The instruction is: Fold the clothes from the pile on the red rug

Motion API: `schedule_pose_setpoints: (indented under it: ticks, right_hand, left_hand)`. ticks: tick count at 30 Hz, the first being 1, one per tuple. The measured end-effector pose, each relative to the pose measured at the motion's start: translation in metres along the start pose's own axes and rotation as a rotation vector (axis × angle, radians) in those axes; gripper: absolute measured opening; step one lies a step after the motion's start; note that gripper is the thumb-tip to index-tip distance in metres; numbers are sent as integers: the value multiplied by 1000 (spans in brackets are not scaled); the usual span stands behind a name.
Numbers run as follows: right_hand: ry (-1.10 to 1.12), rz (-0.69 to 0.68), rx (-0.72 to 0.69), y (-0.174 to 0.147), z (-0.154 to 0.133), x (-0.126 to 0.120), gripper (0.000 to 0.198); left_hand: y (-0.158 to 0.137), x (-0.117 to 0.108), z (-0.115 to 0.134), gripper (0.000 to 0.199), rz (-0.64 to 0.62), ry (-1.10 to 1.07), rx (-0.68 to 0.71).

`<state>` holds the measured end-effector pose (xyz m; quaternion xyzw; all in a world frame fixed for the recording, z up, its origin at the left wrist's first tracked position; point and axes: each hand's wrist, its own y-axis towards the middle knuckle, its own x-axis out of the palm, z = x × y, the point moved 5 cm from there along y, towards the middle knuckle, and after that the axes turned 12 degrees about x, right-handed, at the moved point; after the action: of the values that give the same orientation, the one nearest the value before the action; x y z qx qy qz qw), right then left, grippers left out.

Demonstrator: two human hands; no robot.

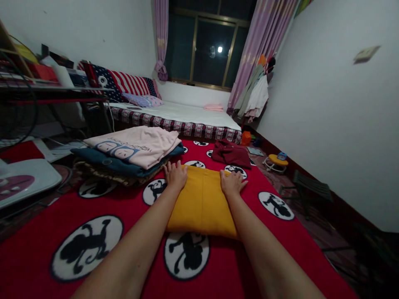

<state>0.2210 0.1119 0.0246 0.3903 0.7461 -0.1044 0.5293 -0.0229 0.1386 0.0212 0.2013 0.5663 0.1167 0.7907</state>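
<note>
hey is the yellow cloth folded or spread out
Folded: the cloth lies in a compact block, left hand and right hand at its far corners.

Clothes stack (134, 147) leftward, bare blanket (289, 244) rightward

Bare arms (134, 245) outstretched, hands (176, 176) apart, palms down

Red blkt (226, 265) w/ folded clothes (201, 201)
</note>
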Motion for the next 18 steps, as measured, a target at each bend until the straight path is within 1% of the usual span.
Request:
schedule_pose_setpoints:
  ticks: [1,3,6,9,11,13,15,18]
  right_hand:
    - [-2,20,-8,-1,0,-1,68]
    - [-2,65,-35,-2,0,-3,67]
    - [-8,122,-65,-4,-1,-8,64]
    - [-18,154,-137,-6,-3,-12,58]
    - [-12,127,-167,-8,-5,-13,53]
    - [-3,72,-158,-9,-5,-12,51]
    - [15,32,-141,-11,-5,-12,50]
    - [78,-2,-156,-15,-4,-15,48]
  left_hand:
    - [-2,-3,-1,54,31,27,-36]
    - [-5,-8,-1,54,68,67,-55]
    - [-6,-11,0,51,97,104,-32]
    - [-6,-13,0,47,110,117,-2]
    - [-5,-13,0,43,111,97,22]
    - [-5,-13,1,37,106,45,35]
    - [-5,-13,1,32,99,-34,32]
    - [-8,-15,2,27,95,-185,28]
